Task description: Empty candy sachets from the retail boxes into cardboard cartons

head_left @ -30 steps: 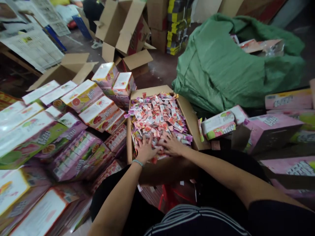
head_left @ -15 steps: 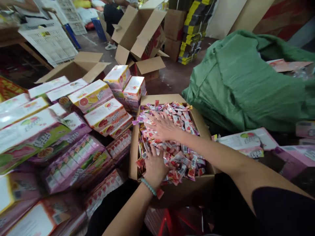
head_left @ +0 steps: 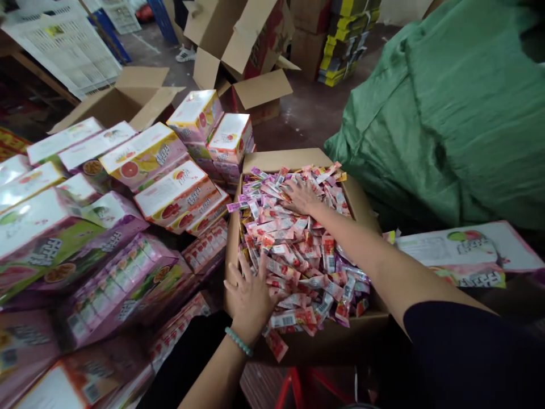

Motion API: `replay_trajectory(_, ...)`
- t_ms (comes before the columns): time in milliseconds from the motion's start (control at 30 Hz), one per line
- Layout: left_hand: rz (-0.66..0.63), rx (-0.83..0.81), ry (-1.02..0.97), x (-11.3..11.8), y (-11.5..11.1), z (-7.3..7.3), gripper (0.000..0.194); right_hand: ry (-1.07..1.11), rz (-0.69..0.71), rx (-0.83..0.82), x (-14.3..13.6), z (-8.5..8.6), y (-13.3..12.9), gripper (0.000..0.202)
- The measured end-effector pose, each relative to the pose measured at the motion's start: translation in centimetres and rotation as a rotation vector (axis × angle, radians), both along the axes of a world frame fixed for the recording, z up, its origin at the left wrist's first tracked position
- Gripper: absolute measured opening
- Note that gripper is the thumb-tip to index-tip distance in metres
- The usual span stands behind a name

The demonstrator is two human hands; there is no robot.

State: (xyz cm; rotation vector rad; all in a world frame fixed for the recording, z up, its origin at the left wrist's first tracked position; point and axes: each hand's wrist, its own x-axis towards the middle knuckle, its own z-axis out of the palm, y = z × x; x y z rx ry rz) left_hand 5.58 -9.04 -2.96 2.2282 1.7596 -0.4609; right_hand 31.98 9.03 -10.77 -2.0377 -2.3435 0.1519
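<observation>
An open cardboard box in front of me is heaped with small printed sachets, mostly pink and red, with purple ones along the far left. My right hand lies on the far part of the heap, its fingers spread. At the near left side of the box is my left hand, fingers apart, beside the edge of the heap, with a green bead bracelet on its wrist. Neither hand grips anything. One sachet hangs over the near edge of the box.
Stacked fruit-printed cartons fill the left side. A large green sack bulges at the right, with another printed carton below it. Behind stand open cardboard boxes and a white crate. Part of a person's shoe shows there.
My right hand has moved farther back and right across the sachets. My left hand has shifted left toward the box's side, fingers spread wider. The view has tilted down slightly.
</observation>
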Motion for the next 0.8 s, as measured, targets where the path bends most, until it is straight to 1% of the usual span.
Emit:
replay_trajectory(67, -0.027, -0.014, -0.001, -0.3, 0.3, -1.4, 0.108, 0.022, -0.016, 0.006, 0.1, -0.8, 0.3, 0.064)
replay_trajectory(100, -0.058, -0.016, -0.008, -0.4, 0.5, -2.1, 0.106, 0.025, -0.025, -0.004, 0.1, -0.9, 0.6, 0.064)
replay_trajectory(167, -0.107, -0.024, -0.015, -0.3, 0.9, -3.1, 0.105, 0.025, -0.039, -0.04, 0.1, -0.5, 1.2, 0.066)
replay_trajectory(233, -0.128, -0.059, -0.018, -0.1, 1.3, -3.5, 0.104, 0.037, -0.055, -0.101, 0.0, 0.6, 1.6, 0.071)
replay_trajectory(300, -0.123, -0.105, -0.023, 0.0, 1.9, -3.1, 0.103, 0.076, -0.061, -0.164, 0.1, 2.0, 1.5, 0.076)
replay_trajectory(367, -0.113, -0.144, -0.04, 0.0, 2.4, -2.2, 0.102, 0.125, -0.016, -0.189, 0.5, 3.5, 0.9, 0.079)
replay_trajectory(400, -0.104, -0.158, -0.053, -0.1, 2.7, -1.8, 0.102, 0.15, 0.026, -0.179, 1.0, 4.2, 0.5, 0.078)
replay_trajectory(467, -0.079, -0.165, -0.09, -0.4, 3.1, -0.9, 0.098, 0.196, 0.079, -0.109, 2.4, 5.5, -0.2, 0.068)
replay_trajectory(500, -0.058, -0.159, -0.111, -0.5, 3.2, -0.7, 0.094, 0.212, 0.057, -0.058, 3.5, 6.0, -0.5, 0.061)
replay_trajectory(567, -0.011, -0.134, -0.163, -0.6, 3.3, -0.4, 0.087, 0.228, -0.09, 0.047, 5.9, 6.9, -0.8, 0.055)
replay_trajectory(633, 0.023, -0.072, -0.224, -0.4, 3.1, -0.6, 0.085, 0.214, -0.288, 0.115, 8.4, 7.3, -0.9, 0.057)
replay_trajectory(667, 0.027, -0.022, -0.256, -0.3, 3.0, -0.7, 0.087, 0.193, -0.363, 0.125, 9.5, 7.3, -0.8, 0.06)
replay_trajectory(700, 0.014, 0.041, -0.287, -0.2, 2.8, -0.9, 0.091, 0.17, -0.408, 0.115, 10.3, 7.0, -0.7, 0.062)
replay_trajectory(733, -0.017, 0.105, -0.315, 0.0, 2.6, -1.1, 0.095, 0.149, -0.425, 0.079, 10.7, 6.5, -0.6, 0.064)
replay_trajectory(800, -0.118, 0.185, -0.352, 0.4, 2.1, -1.4, 0.099, 0.129, -0.414, -0.059, 10.6, 5.0, -0.6, 0.063)
